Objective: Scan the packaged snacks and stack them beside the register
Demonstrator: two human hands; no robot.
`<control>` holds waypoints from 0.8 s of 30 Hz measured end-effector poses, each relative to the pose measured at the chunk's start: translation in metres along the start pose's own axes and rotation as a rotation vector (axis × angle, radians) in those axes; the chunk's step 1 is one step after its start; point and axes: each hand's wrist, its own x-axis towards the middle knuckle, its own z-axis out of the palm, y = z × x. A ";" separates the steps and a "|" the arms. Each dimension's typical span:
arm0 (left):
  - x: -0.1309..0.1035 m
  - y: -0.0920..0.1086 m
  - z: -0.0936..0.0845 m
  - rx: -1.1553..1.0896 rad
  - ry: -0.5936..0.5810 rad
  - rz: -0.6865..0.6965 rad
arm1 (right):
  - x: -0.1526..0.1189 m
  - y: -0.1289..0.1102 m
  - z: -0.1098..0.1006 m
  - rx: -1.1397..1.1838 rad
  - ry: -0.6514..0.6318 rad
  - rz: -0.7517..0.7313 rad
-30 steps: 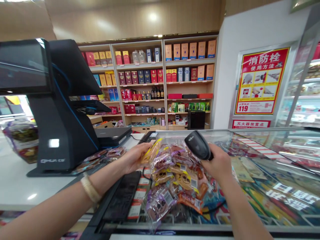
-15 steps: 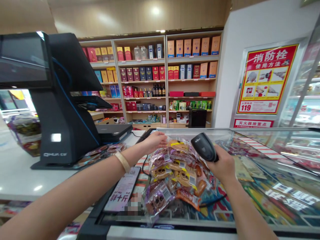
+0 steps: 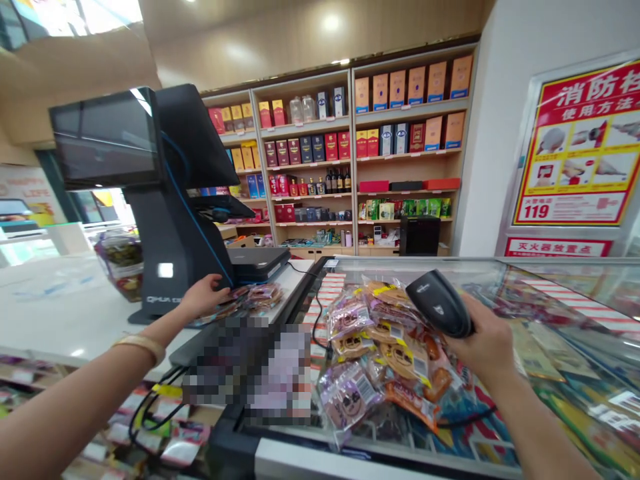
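Note:
My right hand (image 3: 487, 337) is wrapped round the grip of a black barcode scanner (image 3: 439, 303). The scanner's head is held above the right side of a pile of clear-wrapped snack packets (image 3: 395, 343), which lies on the glass top of a display case. Purple, yellow and orange labels and several barcodes show on these packets. My left hand (image 3: 205, 295) reaches to the foot of the checkout terminal, fingers loosely bent and apart, with no item visible in it. Right beside its fingertips lie more flat snack packets (image 3: 263, 295); whether it touches them is unclear.
The black checkout terminal (image 3: 185, 220) stands on the white counter (image 3: 45, 307) at left, a filled jar (image 3: 120, 263) behind it. A blurred-out patch covers the phone (image 3: 280, 373) on the case's left edge. Shelves of boxes (image 3: 310, 150) line the back wall.
My left hand has moved from above the snack pile leftwards to the packets by the terminal. My right hand still holds the scanner over the pile. The view has turned left.

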 end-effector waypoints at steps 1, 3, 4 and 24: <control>0.001 -0.009 -0.001 0.046 -0.015 0.003 | -0.001 0.000 0.000 0.007 0.004 -0.022; 0.001 -0.017 0.000 0.106 -0.056 0.030 | -0.002 -0.001 0.001 0.017 0.007 -0.062; 0.000 -0.017 0.003 0.129 -0.082 0.044 | -0.002 -0.001 0.001 0.018 0.004 -0.075; -0.014 0.014 -0.013 0.073 0.074 -0.045 | 0.003 -0.008 -0.004 0.041 -0.009 -0.144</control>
